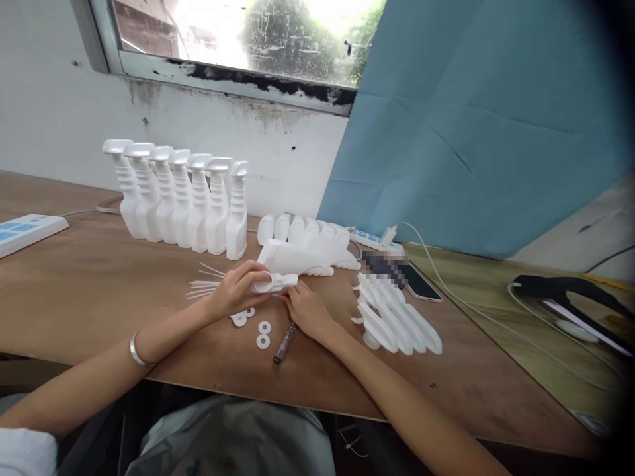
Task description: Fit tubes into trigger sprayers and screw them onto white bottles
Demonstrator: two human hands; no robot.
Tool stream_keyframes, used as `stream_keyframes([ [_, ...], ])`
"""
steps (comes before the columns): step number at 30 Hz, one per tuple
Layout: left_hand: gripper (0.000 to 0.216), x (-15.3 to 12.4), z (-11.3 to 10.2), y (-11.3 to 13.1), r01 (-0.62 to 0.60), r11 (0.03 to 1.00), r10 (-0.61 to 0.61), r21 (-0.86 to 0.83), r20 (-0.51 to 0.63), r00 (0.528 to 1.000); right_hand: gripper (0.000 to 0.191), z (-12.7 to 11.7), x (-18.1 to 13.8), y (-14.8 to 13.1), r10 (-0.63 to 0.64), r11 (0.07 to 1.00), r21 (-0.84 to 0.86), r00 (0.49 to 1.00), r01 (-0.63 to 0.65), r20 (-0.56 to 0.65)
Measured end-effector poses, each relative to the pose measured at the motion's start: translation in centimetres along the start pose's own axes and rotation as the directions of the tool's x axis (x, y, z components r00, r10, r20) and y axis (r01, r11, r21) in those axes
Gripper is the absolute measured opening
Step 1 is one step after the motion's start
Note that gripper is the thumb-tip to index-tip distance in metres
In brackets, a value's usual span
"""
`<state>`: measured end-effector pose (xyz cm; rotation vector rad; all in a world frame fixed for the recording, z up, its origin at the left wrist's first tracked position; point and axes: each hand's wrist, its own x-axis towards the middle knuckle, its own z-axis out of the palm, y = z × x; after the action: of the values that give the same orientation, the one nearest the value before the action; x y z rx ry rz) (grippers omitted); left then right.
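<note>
Mid-frame: white piece (284, 281) held by left hand (244, 283) | right hand (308, 309) set close by, grip can't be seen | middle left: white spray bottles (181, 201) lined up

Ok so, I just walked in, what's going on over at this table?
A person is working with both bare hands on a small white part. The left hand grips the white part, and the fingers of the right hand are at its near side. Thin white tubes, flat white rings and a screwdriver-like tool lie close by. Further back, seven white spray bottles stand upright in a row, with other white bottles lying beside them.
</note>
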<state>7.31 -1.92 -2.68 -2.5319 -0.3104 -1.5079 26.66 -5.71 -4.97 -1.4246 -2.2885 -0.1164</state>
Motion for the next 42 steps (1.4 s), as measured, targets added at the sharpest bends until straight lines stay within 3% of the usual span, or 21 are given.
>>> stream_keyframes([
  [2,0.016,-0.1,-0.3,0.4,-0.072,0.997,0.073,-0.020,0.060,0.996,0.014,-0.1,0.0,0.0,0.055,0.989,0.140,0.997,-0.047,-0.058],
  [4,0.009,-0.1,-0.6,0.9,-0.082,0.995,0.092,-0.059,0.194,0.977,0.012,-0.4,-0.1,0.1,0.110,0.942,0.329,0.987,-0.066,-0.118],
  [7,0.022,0.2,-0.9,1.6,0.011,0.995,0.035,-0.100,0.446,0.894,0.011,-1.0,-0.1,0.0,0.218,0.804,0.591,0.959,-0.070,-0.183],
  [9,0.025,0.4,-0.8,1.7,0.028,0.996,0.021,-0.083,0.536,0.844,0.015,-1.6,-0.1,-0.1,0.293,0.702,0.710,0.933,-0.061,-0.210],
  [13,0.021,0.2,0.2,1.0,0.045,0.998,-0.016,-0.037,0.559,0.829,0.016,-2.9,0.2,-0.3,0.436,0.490,0.872,0.868,-0.009,-0.236],
  [16,0.020,-0.1,0.9,0.6,0.241,0.969,-0.168,-0.059,0.559,0.812,0.014,-3.3,0.3,-0.6,0.472,0.366,0.930,0.855,0.030,-0.214],
  [19,0.026,-0.2,1.3,0.6,0.399,0.911,-0.277,-0.103,0.562,0.779,0.017,-3.3,0.2,-0.9,0.448,0.300,0.954,0.884,-0.009,-0.132],
  [24,0.030,0.0,1.3,1.1,0.461,0.877,-0.299,-0.133,0.601,0.741,0.022,-2.7,0.1,-1.4,0.459,0.319,0.942,0.886,-0.102,-0.059],
  [31,0.031,0.1,1.5,1.2,0.571,0.805,-0.366,-0.161,0.623,0.691,0.023,-1.6,0.1,-1.1,0.443,0.413,0.905,0.891,-0.098,-0.106],
  [42,0.027,0.0,1.8,1.2,0.543,0.826,-0.360,-0.152,0.598,0.716,0.019,-1.1,-0.1,-1.0,0.423,0.512,0.853,0.894,-0.102,-0.147],
])
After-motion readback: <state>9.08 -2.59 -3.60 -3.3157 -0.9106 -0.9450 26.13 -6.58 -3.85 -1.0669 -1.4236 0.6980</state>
